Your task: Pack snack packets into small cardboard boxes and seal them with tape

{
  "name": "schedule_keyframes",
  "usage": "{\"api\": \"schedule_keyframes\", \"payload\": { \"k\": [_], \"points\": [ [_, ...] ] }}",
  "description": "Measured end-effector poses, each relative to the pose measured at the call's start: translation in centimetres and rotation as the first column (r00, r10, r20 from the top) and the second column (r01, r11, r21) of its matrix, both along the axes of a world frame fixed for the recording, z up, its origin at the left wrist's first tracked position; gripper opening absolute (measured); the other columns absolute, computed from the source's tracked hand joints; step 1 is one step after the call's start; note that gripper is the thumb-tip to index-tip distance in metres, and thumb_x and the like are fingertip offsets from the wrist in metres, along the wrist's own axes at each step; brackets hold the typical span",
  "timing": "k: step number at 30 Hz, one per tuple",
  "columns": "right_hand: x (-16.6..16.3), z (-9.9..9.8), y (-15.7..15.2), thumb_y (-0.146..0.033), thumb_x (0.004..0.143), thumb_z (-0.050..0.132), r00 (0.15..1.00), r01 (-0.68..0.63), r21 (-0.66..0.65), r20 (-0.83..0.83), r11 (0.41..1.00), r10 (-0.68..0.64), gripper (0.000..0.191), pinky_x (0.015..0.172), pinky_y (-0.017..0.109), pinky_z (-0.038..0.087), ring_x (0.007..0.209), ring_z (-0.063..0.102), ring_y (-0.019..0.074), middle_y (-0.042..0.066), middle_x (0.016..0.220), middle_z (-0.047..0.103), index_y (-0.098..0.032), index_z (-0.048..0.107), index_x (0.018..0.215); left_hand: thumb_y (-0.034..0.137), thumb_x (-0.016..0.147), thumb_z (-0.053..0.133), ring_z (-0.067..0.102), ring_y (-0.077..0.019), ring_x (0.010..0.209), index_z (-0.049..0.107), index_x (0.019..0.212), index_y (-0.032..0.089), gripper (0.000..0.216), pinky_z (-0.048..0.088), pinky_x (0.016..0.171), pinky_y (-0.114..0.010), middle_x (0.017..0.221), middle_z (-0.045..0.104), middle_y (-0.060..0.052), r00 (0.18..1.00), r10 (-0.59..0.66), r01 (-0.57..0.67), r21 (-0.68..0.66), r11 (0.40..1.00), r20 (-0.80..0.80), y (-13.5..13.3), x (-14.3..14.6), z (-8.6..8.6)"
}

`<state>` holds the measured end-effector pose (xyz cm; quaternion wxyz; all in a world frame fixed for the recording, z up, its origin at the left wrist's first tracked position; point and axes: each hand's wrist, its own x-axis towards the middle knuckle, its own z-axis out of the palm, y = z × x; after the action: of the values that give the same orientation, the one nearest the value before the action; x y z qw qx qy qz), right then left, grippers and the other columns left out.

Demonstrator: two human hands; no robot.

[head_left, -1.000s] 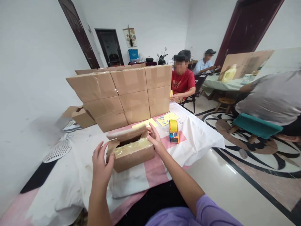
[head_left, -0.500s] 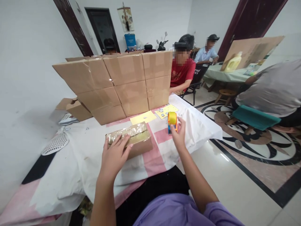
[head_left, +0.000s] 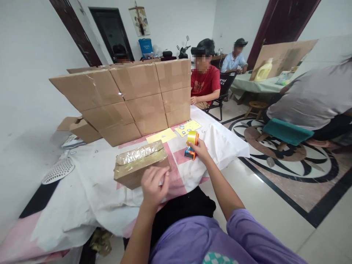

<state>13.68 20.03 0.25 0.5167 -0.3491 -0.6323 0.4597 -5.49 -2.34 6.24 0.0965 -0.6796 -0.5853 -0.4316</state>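
A small cardboard box lies on the cloth in front of me, with shiny brown tape along its top. My left hand is at the box's near right side, thumb apart and fingers loosely bent, nothing visible in it. Whether it touches the box I cannot tell. To the right, my right hand grips an orange and blue tape dispenser that carries a yellowish roll of tape. The dispenser is just above or on the cloth.
Stacked cardboard boxes form a wall across the table. Yellow sheets lie before it. A white perforated object sits at the left edge. One person in a red shirt sits behind; others sit farther off.
My left hand has left the box's top and come down to its near right side. The dispenser in my right hand has turned and shifted slightly left in view. The camera view has shifted.
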Motion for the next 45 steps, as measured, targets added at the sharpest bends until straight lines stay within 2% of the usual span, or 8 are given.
{"api": "schedule_keyframes", "payload": {
  "k": [7, 12, 16, 22, 27, 34, 39, 45],
  "points": [
    [-0.3, 4.4, -9.9, -0.059, 0.094, 0.058, 0.993, -0.089, 0.173, -0.061, 0.981, 0.101, 0.043, 0.078, 0.039, 0.061, 0.085, 0.072, 0.0242, 0.009, 0.097, 0.077, -0.02, 0.068, 0.107, 0.042, 0.094, 0.061, 0.049, -0.0344, 0.136, 0.055, 0.136, 0.02, 0.048, 0.046, 0.109, -0.056, 0.145, 0.054, -0.019, 0.991, -0.03, 0.05, -0.156, 0.986, 0.127, 0.6, 6.4, -1.5],
    [1.4, 6.3, -14.6, -0.063, 0.096, 0.052, 0.988, -0.131, 0.261, -0.05, 0.957, 0.149, 0.046, 0.068, 0.037, 0.06, 0.074, 0.068, 0.0234, 0.008, 0.087, 0.073, -0.021, 0.07, 0.1, 0.04, 0.095, 0.059, 0.051, -0.0332, 0.133, 0.061, 0.112, 0.025, 0.023, 0.047, 0.108, -0.057, 0.137, 0.058, -0.016, 0.964, -0.088, 0.122, -0.121, 0.985, 0.251, -1.2, 7.1, -1.1],
    [2.0, 5.4, -15.8, -0.074, 0.095, 0.041, 0.971, -0.212, 0.18, -0.071, 0.961, 0.228, 0.06, 0.067, 0.04, 0.06, 0.078, 0.07, 0.0278, 0.009, 0.085, 0.072, -0.025, 0.073, 0.105, 0.044, 0.093, 0.062, 0.046, -0.0326, 0.142, 0.044, 0.141, 0.025, 0.055, 0.042, 0.115, -0.056, 0.153, 0.046, -0.017, 0.887, -0.133, 0.162, -0.029, 0.986, 0.442, -1.2, 5.9, -0.6],
    [2.1, 5.1, -18.3, -0.079, 0.093, 0.038, 0.933, -0.33, 0.124, -0.106, 0.936, 0.343, 0.067, 0.074, 0.039, 0.058, 0.082, 0.067, 0.0265, 0.009, 0.09, 0.07, -0.025, 0.073, 0.113, 0.062, 0.088, 0.063, 0.034, -0.0345, 0.151, 0.025, 0.161, 0.032, 0.088, 0.043, 0.118, -0.047, 0.169, 0.027, -0.011, 0.638, -0.42, 0.617, -0.102, 0.78, 0.645, -0.9, 4.3, -0.4],
    [1.9, 6.2, -19.6, -0.076, 0.091, 0.05, 0.911, -0.389, 0.139, -0.092, 0.911, 0.403, 0.059, 0.078, 0.034, 0.054, 0.08, 0.06, 0.0212, 0.006, 0.088, 0.066, -0.022, 0.072, 0.105, 0.064, 0.081, 0.071, 0.038, -0.0358, 0.149, 0.036, 0.158, 0.031, 0.092, 0.05, 0.112, -0.042, 0.165, 0.035, -0.011, 0.489, -0.437, 0.707, -0.05, 0.705, 0.755, -0.9, 4.0, -0.5],
    [0.5, 4.5, -18.1, -0.071, 0.095, 0.048, 0.962, -0.112, 0.028, -0.248, 0.993, 0.116, 0.057, 0.071, 0.032, 0.052, 0.076, 0.059, 0.0208, 0.007, 0.084, 0.066, -0.019, 0.071, 0.1, 0.06, 0.089, 0.063, 0.027, -0.0324, 0.155, 0.054, 0.147, 0.027, 0.067, 0.028, 0.125, -0.048, 0.168, 0.031, -0.008, 0.613, -0.135, 0.386, -0.146, 0.911, 0.779, -1.1, 5.4, -2.8],
    [0.4, 4.8, -15.8, -0.065, 0.098, 0.046, 0.98, -0.051, 0.173, -0.183, 0.984, 0.083, 0.054, 0.07, 0.034, 0.053, 0.072, 0.06, 0.0217, 0.007, 0.079, 0.066, -0.019, 0.072, 0.096, 0.061, 0.092, 0.056, 0.042, -0.0364, 0.147, 0.081, 0.095, 0.024, 0.045, 0.029, 0.123, -0.057, 0.156, 0.049, -0.012, 0.728, -0.085, 0.333, -0.242, 0.911, 0.68, -1.1, 5.7, -4.0],
    [-1.0, 3.5, -14.5, -0.067, 0.097, 0.046, 0.982, 0.014, 0.26, -0.185, 0.966, 0.036, 0.056, 0.075, 0.037, 0.056, 0.078, 0.065, 0.0252, 0.008, 0.076, 0.068, -0.02, 0.073, 0.084, 0.056, 0.089, 0.063, 0.054, -0.0322, 0.132, 0.083, 0.088, 0.025, 0.036, 0.044, 0.114, -0.047, 0.14, 0.06, -0.012, 0.756, -0.043, 0.166, -0.128, 0.978, 0.653, -1.2, 5.3, -3.5]
  ]
}}
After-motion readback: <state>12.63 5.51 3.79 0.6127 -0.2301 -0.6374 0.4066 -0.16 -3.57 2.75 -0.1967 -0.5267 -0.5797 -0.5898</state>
